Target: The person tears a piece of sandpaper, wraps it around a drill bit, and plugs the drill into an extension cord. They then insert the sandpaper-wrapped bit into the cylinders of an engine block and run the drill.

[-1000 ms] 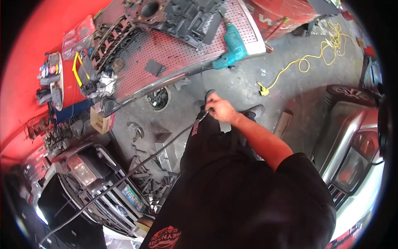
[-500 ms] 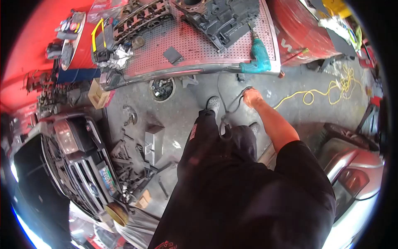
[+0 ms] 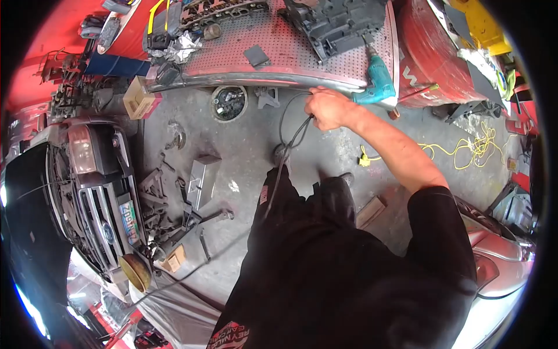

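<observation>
My right hand (image 3: 326,109) is closed round a dark cable (image 3: 283,160), just in front of the workbench edge. Loops of the cable hang below the fingers, and one length runs down past my legs toward the lower left. Close to the hand, a teal power drill (image 3: 379,81) lies at the right front corner of the perforated bench (image 3: 232,67). A dark engine block (image 3: 343,26) stands on the bench behind the drill. A small dark square plate (image 3: 256,56) lies further left. My left hand is out of view.
A round bucket of parts (image 3: 229,103) stands below the bench edge. A yellow cord (image 3: 465,152) lies on the floor at right, near a silver car (image 3: 503,262). A vehicle front (image 3: 104,215), metal parts and an open box (image 3: 142,99) are at left.
My right hand has moved left and up toward the bench edge with the cable. The cable now stretches toward the lower left. The camera view has shifted, and the yellow cord's plug now shows.
</observation>
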A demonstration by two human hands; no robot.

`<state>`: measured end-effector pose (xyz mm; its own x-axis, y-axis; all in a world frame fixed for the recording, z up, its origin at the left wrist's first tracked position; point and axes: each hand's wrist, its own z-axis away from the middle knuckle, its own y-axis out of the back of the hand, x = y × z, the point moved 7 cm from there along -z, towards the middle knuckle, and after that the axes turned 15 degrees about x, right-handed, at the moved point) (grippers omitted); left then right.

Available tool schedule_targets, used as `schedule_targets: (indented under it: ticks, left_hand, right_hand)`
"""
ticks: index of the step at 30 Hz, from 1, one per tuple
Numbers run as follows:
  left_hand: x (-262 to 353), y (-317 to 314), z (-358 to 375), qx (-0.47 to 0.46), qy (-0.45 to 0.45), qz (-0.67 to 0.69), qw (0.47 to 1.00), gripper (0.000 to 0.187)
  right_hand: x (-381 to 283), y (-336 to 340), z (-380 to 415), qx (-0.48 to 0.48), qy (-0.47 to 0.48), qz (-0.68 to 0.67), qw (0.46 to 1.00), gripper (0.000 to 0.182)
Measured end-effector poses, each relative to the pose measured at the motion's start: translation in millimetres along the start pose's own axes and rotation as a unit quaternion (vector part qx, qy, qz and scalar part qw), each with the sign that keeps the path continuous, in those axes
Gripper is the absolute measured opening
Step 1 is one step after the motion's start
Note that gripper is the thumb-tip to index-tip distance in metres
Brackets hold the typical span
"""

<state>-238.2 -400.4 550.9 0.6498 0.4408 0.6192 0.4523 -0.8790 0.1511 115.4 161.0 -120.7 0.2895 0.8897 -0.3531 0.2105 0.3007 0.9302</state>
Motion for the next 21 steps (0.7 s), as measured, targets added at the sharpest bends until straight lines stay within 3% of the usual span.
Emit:
schedule_targets:
  ticks: [2,5,6,7,10,12,13,14,16,17,19,21]
  left_hand:
    - [-96,-33,46,-0.145,0.122,0.008,0.982,0.031]
    - [-123,-142,231,-0.345,0.146,0.050,0.926,0.039]
    - [-123,-161,274,-0.400,0.161,0.073,0.899,0.031]
    - [-114,-186,309,-0.407,0.249,0.144,0.867,0.033]
    - [-134,-219,363,-0.471,0.349,0.185,0.788,0.031]
    - [-128,-237,390,-0.539,0.305,0.011,0.785,0.032]
    - [-142,-243,412,-0.573,0.316,-0.073,0.753,0.029]
    - [-168,-253,437,-0.635,0.211,-0.130,0.732,0.029]
    - [-182,-271,505,-0.713,0.130,-0.131,0.677,0.030]
    - [-206,-279,545,-0.720,0.058,-0.083,0.686,0.030]
    - [-204,-295,605,-0.690,0.186,-0.046,0.698,0.031]
    - [-198,-302,664,-0.686,0.381,0.048,0.618,0.028]
  right_hand:
    - [-18,10,-11,0.007,0.032,0.021,0.999,0.023]
    - [-36,13,-27,-0.011,0.081,0.082,0.993,0.020]
    - [-42,13,-30,-0.019,0.087,0.075,0.993,0.020]
    - [-48,13,-35,-0.026,0.096,0.070,0.993,0.020]
    - [-59,12,-57,-0.039,0.110,0.079,0.990,0.019]
    - [-75,12,-71,0.013,0.084,0.001,0.996,0.016]
    - [-90,12,-82,0.032,0.060,-0.046,0.997,0.015]
    - [-105,10,-89,0.050,0.033,-0.093,0.994,0.014]
    - [-140,9,-101,0.126,0.050,-0.185,0.973,0.014]
    - [-153,-2,-104,0.161,0.060,-0.183,0.968,0.018]
    - [-176,-12,-104,0.202,0.061,-0.155,0.965,0.022]
    - [-196,-15,-95,0.206,0.042,-0.107,0.972,0.023]
